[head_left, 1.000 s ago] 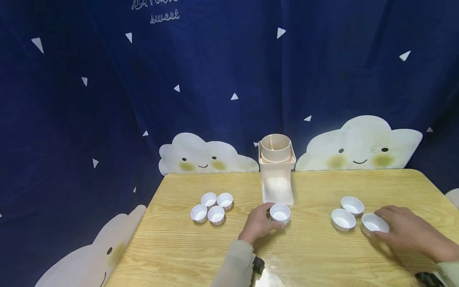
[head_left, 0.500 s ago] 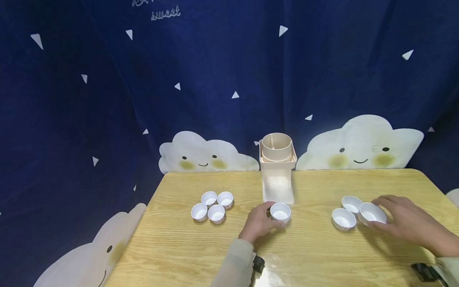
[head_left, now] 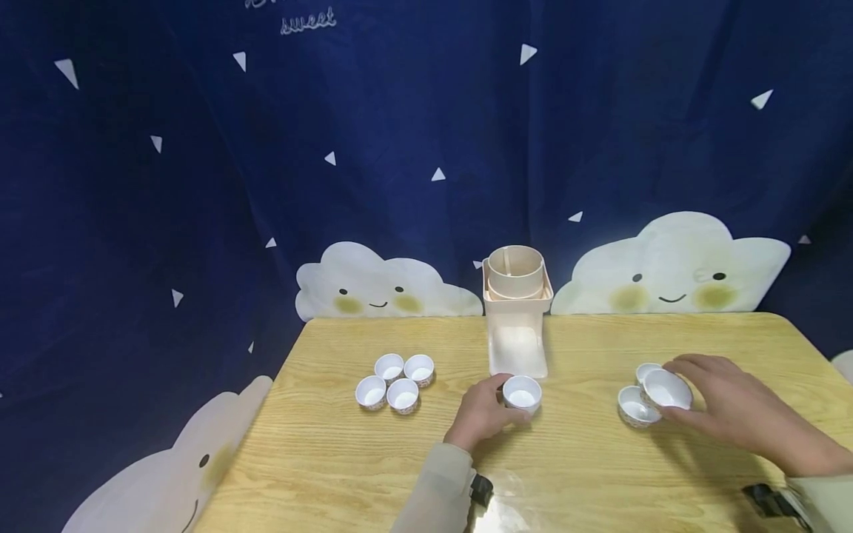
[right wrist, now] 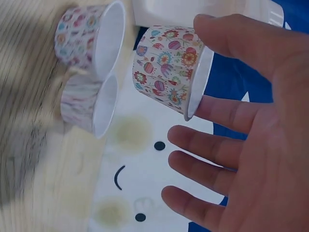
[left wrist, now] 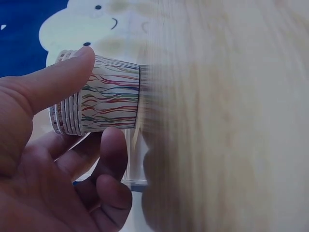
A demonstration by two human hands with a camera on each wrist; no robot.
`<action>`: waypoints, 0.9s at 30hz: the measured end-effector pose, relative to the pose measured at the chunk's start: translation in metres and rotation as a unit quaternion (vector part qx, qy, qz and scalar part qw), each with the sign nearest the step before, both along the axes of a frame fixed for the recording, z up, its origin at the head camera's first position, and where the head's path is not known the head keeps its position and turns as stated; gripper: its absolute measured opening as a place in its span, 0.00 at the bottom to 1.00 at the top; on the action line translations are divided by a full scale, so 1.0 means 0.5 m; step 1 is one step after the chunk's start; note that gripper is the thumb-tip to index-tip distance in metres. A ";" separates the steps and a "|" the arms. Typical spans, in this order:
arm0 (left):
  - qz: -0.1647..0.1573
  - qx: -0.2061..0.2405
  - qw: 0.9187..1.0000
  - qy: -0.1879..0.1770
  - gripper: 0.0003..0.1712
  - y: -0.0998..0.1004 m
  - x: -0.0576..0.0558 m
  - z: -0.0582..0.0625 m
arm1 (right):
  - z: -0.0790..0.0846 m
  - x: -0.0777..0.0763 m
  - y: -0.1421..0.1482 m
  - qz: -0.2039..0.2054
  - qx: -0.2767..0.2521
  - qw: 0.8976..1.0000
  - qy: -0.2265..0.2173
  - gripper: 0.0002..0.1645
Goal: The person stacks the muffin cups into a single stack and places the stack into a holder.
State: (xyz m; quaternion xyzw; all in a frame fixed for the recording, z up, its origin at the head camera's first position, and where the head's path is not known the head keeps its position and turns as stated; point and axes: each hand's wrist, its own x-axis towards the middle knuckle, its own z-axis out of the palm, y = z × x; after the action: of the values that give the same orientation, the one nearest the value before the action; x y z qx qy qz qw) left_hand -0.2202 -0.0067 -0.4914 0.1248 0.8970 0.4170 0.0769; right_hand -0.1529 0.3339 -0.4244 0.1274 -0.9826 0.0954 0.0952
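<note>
My left hand (head_left: pixel 481 414) grips a stack of nested white paper baking cups (head_left: pixel 522 394) at the middle of the table; the left wrist view shows wavy coloured lines on the outermost cup and several stacked rims. At the right, my right hand (head_left: pixel 740 414) pinches a flower-patterned paper baking cup (right wrist: pixel 166 70) between thumb and index finger, lifted and tilted, other fingers extended. Below it on the table stand two more cups: a flowered cup (right wrist: pixel 77 34) in front and a striped cup (right wrist: pixel 79 101) behind, partly covered in the head view.
Several white cups (head_left: pixel 403 397) stand in a tight group at the left of the wooden table (head_left: pixel 320 474). A cream-coloured stand with a round tube on top (head_left: pixel 517 296) is just behind the left hand. A dark blue curtain (head_left: pixel 400 111) hangs behind the table.
My right hand has raised its cup off the table and carried it leftward, over the two standing cups. The left hand and its stack have stayed in place.
</note>
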 end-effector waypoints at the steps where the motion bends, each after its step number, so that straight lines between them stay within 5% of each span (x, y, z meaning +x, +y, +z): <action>1: 0.000 0.000 1.000 -0.001 0.32 0.000 0.001 0.000 | 0.001 -0.001 -0.005 0.002 -0.001 1.000 -0.002 0.42; 17: -0.001 0.000 1.000 -0.006 0.33 -0.001 -0.003 0.000 | 0.006 -0.013 -0.069 0.050 -0.024 0.998 0.041 0.37; 27: 0.000 0.008 1.000 -0.018 0.33 -0.002 -0.001 0.002 | 0.005 -0.027 -0.112 0.054 -0.043 0.998 0.015 0.36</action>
State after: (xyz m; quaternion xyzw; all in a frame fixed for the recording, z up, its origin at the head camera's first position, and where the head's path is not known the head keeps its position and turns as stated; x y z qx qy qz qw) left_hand -0.2206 -0.0078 -0.4905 0.1176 0.8920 0.4268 0.0917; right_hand -0.1666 0.2777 -0.4219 0.1771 -0.9678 0.1410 0.1101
